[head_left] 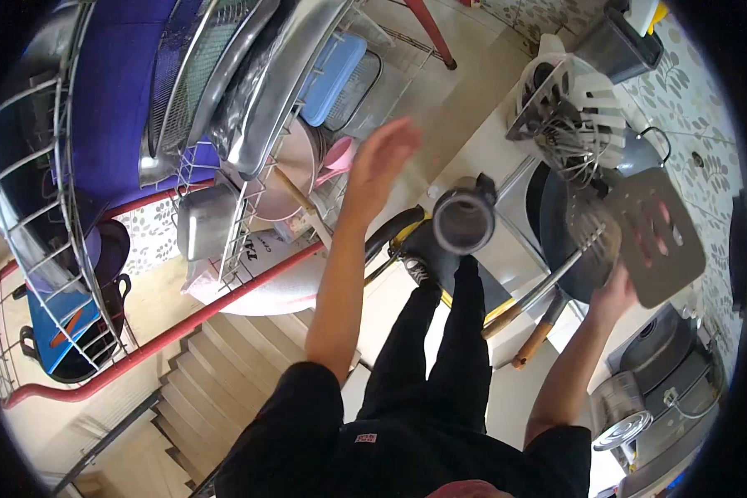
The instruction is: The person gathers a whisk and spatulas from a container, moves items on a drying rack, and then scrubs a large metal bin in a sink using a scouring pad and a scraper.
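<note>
My left hand (383,158) is raised near the dish rack with its fingers stretched out, slightly blurred and holding nothing. My right hand (616,292) grips a grey slotted turner (651,270); reddish patches that look like fingers show through its slots. Beside it, a wire-mesh skimmer (593,217) with a long wooden handle lies over a dark wok (548,220). A second wooden handle (533,342) sticks out below the wok. Several whisks and white utensils (593,120) stand in a holder behind. A dark blender-like jug (465,220) is between my hands.
A red-framed wire rack (224,292) on the left holds metal trays (282,83), a blue-lidded container (334,79), a pink ladle (338,156) and pans. A white sack (266,274) sits under it. Stairs (224,365) descend at lower left. Metal pots (621,411) stand at lower right.
</note>
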Tool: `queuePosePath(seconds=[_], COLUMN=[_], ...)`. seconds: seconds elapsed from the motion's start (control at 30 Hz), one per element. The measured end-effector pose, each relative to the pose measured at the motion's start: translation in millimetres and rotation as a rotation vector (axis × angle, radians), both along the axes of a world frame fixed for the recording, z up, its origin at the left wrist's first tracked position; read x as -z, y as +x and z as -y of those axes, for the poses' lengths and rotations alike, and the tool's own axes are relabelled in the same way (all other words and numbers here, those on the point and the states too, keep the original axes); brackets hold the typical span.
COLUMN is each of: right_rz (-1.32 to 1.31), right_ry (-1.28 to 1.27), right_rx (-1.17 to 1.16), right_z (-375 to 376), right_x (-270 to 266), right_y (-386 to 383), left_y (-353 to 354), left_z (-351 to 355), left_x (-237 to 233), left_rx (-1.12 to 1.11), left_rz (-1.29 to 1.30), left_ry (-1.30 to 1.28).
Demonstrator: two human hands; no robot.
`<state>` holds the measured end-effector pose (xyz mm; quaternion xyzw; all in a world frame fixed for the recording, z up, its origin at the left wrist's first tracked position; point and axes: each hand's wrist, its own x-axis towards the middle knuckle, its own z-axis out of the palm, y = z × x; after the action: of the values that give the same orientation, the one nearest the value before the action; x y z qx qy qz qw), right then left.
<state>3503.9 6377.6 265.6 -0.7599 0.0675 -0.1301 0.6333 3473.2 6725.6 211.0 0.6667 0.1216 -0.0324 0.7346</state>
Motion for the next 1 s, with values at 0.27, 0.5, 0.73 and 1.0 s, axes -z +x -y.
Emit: queuePosePath(seconds=[0.27,0.5,0.73,1.0], right_rz=[-0.142,-0.149,-0.034,0.010], right_ry=[-0.030,-0.019,-0.066,0.000], right_rx=[-0.151,-0.069,0.054,0.108], right_z=[-61.2,-130.8,-144.5,-138.8], right_x=[31.8,112.9,125.7,146.2], right_y=[-144.2,-106.9,-88.6,-90.9], left_y=[-98.9,-62.4,-59.5,-4.2], left_z=[37.0,80.0,24.5,-104.6], left_x=[82.7,101.2,131.8,135.1], left_rx=[0.061,0.266,-0.210,-1.053], left_rz=[-0.041,0.211,0.041,-0.081], left_ry=[-0.008,0.124,-0.406,-0.968])
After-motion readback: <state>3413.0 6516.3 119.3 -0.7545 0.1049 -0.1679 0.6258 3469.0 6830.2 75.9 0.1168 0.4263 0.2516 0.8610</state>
